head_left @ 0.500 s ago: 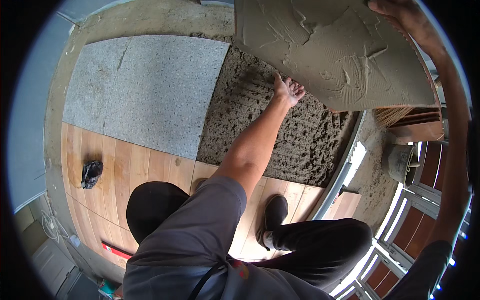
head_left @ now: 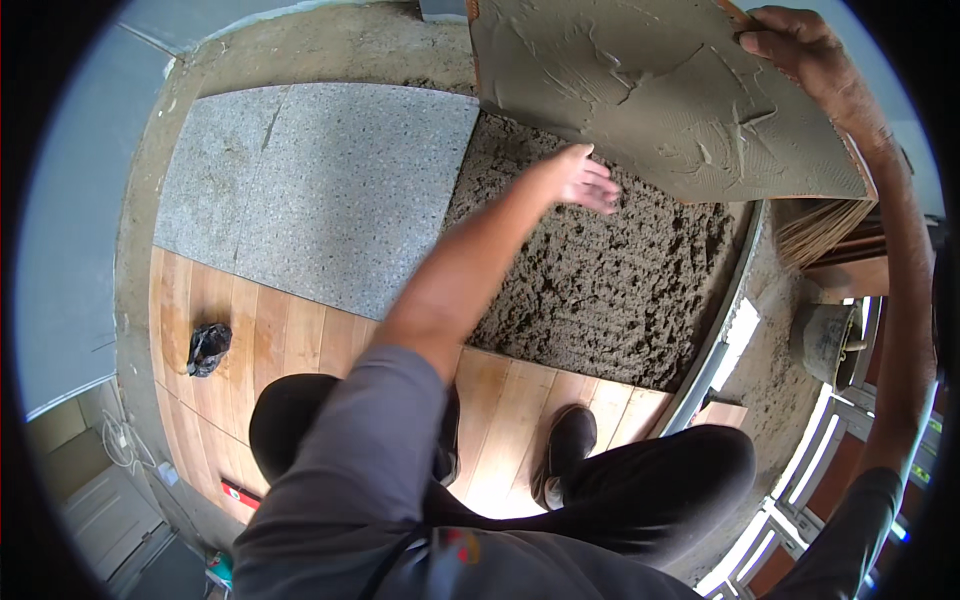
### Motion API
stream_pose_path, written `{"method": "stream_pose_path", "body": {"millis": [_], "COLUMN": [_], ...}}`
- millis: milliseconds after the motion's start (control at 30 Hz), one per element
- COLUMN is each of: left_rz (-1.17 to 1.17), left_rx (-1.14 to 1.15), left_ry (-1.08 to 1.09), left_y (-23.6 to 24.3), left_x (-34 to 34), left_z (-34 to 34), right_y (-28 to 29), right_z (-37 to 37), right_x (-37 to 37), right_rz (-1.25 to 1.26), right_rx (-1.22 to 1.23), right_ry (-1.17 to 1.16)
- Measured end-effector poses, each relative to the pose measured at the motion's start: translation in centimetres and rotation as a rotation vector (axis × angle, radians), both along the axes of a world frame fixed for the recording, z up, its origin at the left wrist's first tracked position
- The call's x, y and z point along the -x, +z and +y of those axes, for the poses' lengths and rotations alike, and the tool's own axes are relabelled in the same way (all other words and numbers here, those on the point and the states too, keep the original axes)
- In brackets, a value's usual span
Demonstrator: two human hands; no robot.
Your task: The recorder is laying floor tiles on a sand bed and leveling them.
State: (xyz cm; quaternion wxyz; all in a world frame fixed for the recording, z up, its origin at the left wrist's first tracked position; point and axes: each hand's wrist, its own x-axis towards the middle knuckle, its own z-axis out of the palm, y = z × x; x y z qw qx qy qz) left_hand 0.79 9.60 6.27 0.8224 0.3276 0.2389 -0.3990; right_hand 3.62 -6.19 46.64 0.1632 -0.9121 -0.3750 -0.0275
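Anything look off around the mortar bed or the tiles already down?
One oddity: a crumpled black bag lies loose on the wood-look tiles. The right hand holds the mortar-backed tile tilted above the rough mortar bed; the left hand hovers below it.

Two bare hands: left hand (head_left: 585,180) and right hand (head_left: 800,50). One mortar-coated tile (head_left: 650,100) raised. Two grey speckled tiles (head_left: 330,190) laid side by side. One bed of rough mortar (head_left: 610,280). One black crumpled bag (head_left: 207,347). One dark shoe (head_left: 565,450) in plain sight. One broom head (head_left: 820,230)
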Motion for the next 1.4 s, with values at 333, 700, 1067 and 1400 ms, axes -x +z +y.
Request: {"method": "stream_pose_path", "body": {"millis": [333,700,1067,1400], "left_rz": [-0.476,0.054,0.258,0.49], "left_rx": [-0.653,-0.472,-0.516,-0.729], "left_ry": [-0.292,0.468,0.85,1.095], "left_y": [28.8,32.3,27.7,20.5], "left_x": [19.5,28.1,27.9,32.0], "left_z": [10.2,-0.9,-5.1,-7.9], "right_y": [-5.1,-12.5,-15.4,-22.6], "right_z": [-3.5,-3.5,-3.5,-3.9], "right_x": [5.5,20.7,22.6,27.5], "right_rz": [-0.101,-0.33,-0.238,-0.14], "right_rx": [0.153,0.302,0.189,0.117], "right_ry": [0.31,0.5,0.505,0.639]}}
